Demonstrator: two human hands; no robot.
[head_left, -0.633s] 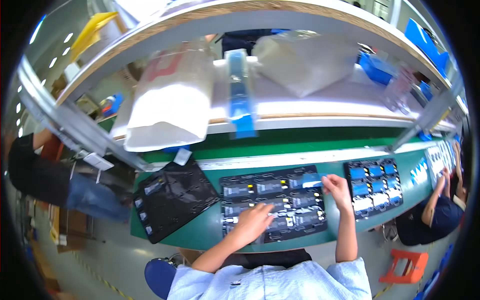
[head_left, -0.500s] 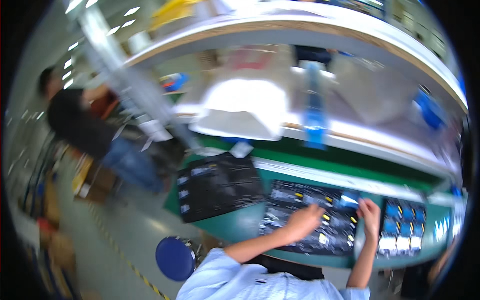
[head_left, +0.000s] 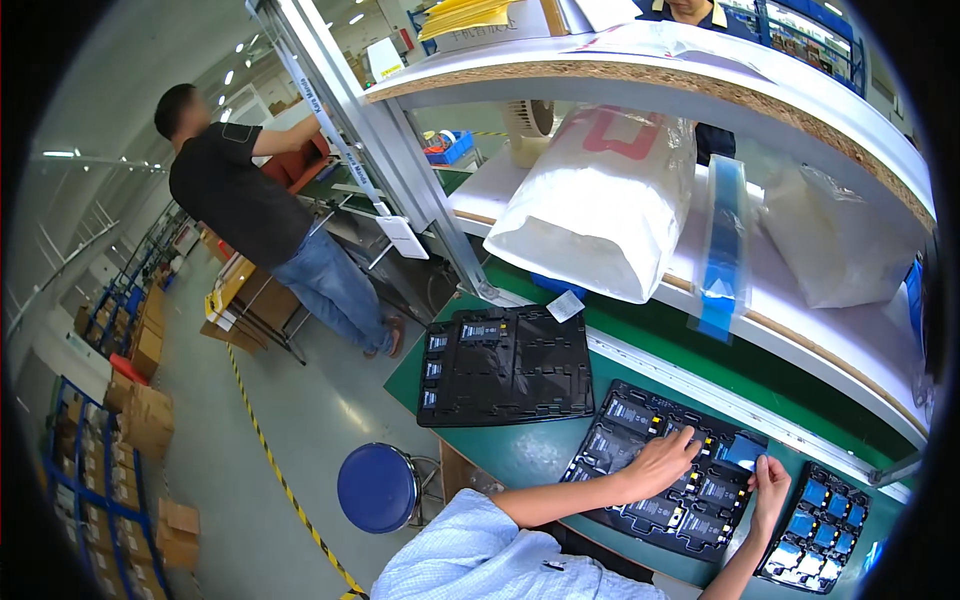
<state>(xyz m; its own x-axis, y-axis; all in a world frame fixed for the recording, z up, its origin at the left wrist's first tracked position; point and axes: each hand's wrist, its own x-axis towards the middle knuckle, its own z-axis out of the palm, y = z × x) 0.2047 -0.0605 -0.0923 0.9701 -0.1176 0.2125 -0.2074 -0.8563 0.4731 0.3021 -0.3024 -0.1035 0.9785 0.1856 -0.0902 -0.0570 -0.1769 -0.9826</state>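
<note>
Over the middle black plastic tray [head_left: 640, 527], my left hand [head_left: 662, 464] has its fingers bent and drawn together above a flat black battery; whatever lies between its tips is hidden. At the tray's far right corner, my right hand [head_left: 769, 488] pinches the right edge of a flat blue rectangular piece [head_left: 741, 451]. Several flat black batteries [head_left: 632, 413] with yellow tabs lie in the tray's compartments. To the right, a smaller black tray [head_left: 765, 569] holds several blue pieces [head_left: 815, 492], the nearest ones shining white with glare.
Another black tray [head_left: 540, 392] with a few batteries lies at left on the green table [head_left: 490, 447]. Above hangs a shelf with a large white bag [head_left: 590, 215] and a blue strip in clear wrap [head_left: 722, 250]. A blue stool [head_left: 377, 487] and a standing person [head_left: 245, 190] are at left.
The view has turned left, so the table and trays sit further right and lower, and the picture is sharper. Both hands stay at the middle tray, the right still at the blue piece.
</note>
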